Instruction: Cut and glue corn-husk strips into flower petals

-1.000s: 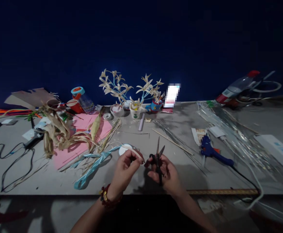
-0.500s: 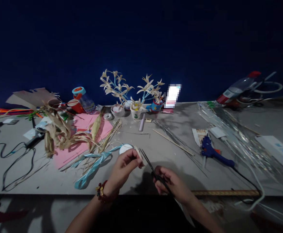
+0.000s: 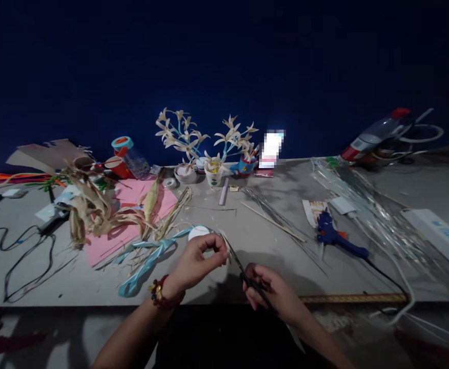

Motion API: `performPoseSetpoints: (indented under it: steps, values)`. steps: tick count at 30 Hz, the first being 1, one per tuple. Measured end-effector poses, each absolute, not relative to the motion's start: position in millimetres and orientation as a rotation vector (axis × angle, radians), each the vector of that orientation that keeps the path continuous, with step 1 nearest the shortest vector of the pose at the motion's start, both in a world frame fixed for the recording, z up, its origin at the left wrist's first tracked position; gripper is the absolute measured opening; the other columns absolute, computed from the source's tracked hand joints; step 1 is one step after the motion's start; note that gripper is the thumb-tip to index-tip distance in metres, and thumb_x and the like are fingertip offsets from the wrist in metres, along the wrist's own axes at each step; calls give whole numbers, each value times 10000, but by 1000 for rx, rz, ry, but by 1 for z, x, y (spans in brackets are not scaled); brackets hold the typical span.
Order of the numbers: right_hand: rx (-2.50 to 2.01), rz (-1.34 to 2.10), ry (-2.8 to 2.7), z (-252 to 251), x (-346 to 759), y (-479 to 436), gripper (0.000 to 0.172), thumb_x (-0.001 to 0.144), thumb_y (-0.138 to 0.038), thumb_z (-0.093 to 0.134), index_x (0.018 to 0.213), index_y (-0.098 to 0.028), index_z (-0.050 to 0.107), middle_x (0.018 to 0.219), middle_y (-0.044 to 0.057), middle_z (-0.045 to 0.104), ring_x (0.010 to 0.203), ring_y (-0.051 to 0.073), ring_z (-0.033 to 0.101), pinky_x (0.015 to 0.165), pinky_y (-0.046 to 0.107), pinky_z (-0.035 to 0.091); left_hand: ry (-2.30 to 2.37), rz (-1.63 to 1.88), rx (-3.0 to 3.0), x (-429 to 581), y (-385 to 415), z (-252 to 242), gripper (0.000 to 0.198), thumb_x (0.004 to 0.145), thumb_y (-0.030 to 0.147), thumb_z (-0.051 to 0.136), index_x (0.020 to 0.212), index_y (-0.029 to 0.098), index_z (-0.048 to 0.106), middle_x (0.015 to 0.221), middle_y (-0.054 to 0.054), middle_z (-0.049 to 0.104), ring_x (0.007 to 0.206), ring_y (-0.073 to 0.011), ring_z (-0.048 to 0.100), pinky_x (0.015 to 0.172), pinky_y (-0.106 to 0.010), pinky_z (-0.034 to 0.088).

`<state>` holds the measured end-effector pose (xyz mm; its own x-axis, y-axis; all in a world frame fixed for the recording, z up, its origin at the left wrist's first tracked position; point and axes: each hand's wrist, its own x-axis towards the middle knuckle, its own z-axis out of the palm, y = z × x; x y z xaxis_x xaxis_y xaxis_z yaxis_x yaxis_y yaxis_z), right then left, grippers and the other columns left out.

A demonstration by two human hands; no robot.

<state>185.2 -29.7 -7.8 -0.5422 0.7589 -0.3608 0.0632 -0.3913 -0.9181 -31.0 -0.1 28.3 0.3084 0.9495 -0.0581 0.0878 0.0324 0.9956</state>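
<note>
Low over the front of the table, my left hand [image 3: 201, 259] pinches a small pale strip, likely dried husk [image 3: 226, 245], between thumb and fingers. My right hand [image 3: 268, 289] is wrapped round the handles of dark scissors [image 3: 243, 269]. Their blades point up and left and meet the strip at my left fingertips; the blades look nearly closed. Behind my left hand lies a white roll [image 3: 199, 231] of light blue ribbon [image 3: 147, 269], its loose end trailing to the left.
Dried husks [image 3: 94, 210] lie on pink paper [image 3: 109, 243] at left. Husk flowers on blue stems stand in a white cup [image 3: 213, 176] at the back. A blue glue gun [image 3: 335, 237], thin wires [image 3: 270, 210] and a power strip [image 3: 440, 238] lie to the right.
The scissor blades, parted and just right of the strip before, have closed in on it. My left hand has shifted very slightly. The whole view has drifted a little.
</note>
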Motion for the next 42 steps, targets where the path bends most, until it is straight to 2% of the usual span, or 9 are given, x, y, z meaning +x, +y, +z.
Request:
performPoseSetpoints:
  steps: [5,25,31,42]
  values:
    - [-1115,1965,-1356,-12,183,-32,555,714,-710,726,750,-213,482,561,-58,525,499,98,439,532,238,321,1058,915,1387,-30,-1,28,240,876,345,653,720,173,591,691,-24,634,672,-151,556,684,-266,437]
    - [-1186,1930,-1336,-10,179,-34,587,706,-756,701,707,-217,467,544,-69,494,471,84,401,502,231,333,1025,927,1390,-30,1,30,240,874,331,668,708,169,608,692,-37,647,673,-152,568,673,-270,450]
    - [-1172,1931,-1324,-14,180,-35,559,733,-721,705,716,-218,461,549,-72,493,474,84,402,504,223,344,1010,928,1382,-31,1,27,228,877,334,667,724,173,617,707,-42,661,679,-157,588,675,-272,462]
    - [-1173,1923,-1331,-16,181,-35,591,714,-762,689,715,-222,450,534,-72,471,455,82,377,484,230,296,993,895,1405,-29,7,27,214,863,318,677,720,166,628,710,-46,673,680,-158,591,668,-269,456]
